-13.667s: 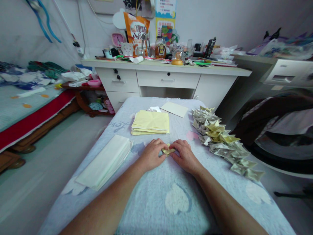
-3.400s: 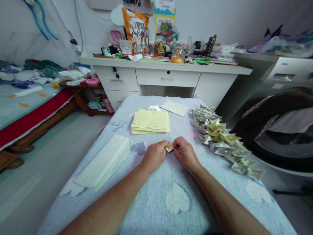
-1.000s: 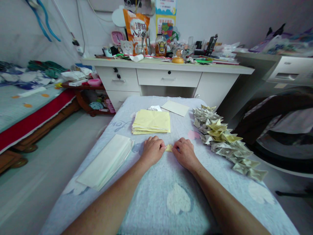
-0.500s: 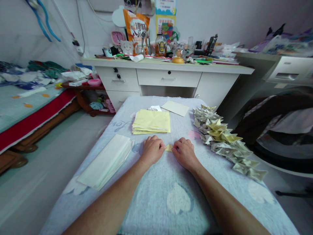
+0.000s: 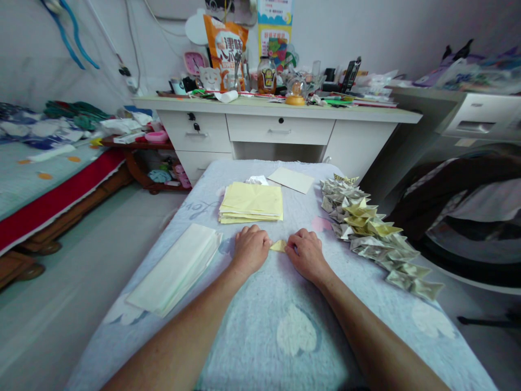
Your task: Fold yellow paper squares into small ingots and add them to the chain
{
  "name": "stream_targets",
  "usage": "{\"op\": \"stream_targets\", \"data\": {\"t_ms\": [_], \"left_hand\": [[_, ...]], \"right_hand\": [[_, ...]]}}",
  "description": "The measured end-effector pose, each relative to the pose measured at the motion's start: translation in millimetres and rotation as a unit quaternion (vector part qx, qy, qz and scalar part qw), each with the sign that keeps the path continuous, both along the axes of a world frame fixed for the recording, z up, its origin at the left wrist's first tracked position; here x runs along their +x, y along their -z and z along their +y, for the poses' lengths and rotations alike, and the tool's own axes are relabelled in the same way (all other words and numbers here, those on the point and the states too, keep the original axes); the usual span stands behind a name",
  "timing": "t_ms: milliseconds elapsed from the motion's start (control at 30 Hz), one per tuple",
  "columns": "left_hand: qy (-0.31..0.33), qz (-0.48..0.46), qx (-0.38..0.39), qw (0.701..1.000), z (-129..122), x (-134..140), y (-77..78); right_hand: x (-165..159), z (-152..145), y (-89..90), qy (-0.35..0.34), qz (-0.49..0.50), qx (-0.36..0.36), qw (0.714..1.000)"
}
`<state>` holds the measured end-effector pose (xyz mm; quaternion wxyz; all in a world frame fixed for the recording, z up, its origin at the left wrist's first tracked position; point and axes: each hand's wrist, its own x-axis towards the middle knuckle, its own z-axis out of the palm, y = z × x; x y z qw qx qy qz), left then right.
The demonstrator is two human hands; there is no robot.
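Note:
A small folded piece of yellow paper [image 5: 278, 246] lies low over the cloth between my two hands. My left hand [image 5: 251, 247] has its fingers curled and closed at the paper's left corner. Pinched on the right end of it is my right hand [image 5: 304, 251], fingers bent inward. Just beyond the hands sits a stack of yellow paper sheets [image 5: 251, 202]. Left of my forearm lies a pile of long, folded pale paper [image 5: 175, 269]. Rows of folded silver and gold paper pieces [image 5: 366, 228] stand along the right side of the table.
The table wears a light blue patterned cloth [image 5: 244, 347]. A pale card [image 5: 291, 180] lies near its far edge. Behind stands a white desk [image 5: 280, 129] crowded with a jar, a snack bag and clutter. A washing machine [image 5: 476, 122] is on the right, a bed [image 5: 44, 179] on the left.
My left hand has shifted slightly left, so more of the small yellow paper shows between the hands. The right hand keeps its pinch with little movement.

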<state>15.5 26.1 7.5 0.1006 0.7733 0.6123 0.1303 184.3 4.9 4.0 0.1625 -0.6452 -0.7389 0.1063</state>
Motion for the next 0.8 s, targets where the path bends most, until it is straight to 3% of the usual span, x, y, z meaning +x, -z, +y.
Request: {"op": "stream_targets", "data": {"t_ms": [233, 800], "left_hand": [[0.029, -0.059, 0.037, 0.997, -2, 5, 4.8], [0.015, -0.033, 0.007, 0.999, -3, 10, 6.9]], "right_hand": [[0, -1, -1.0, -0.005, 0.002, -0.002, 1.0], [3, -1, -3.3, -0.003, 0.002, -0.019, 1.0]]}}
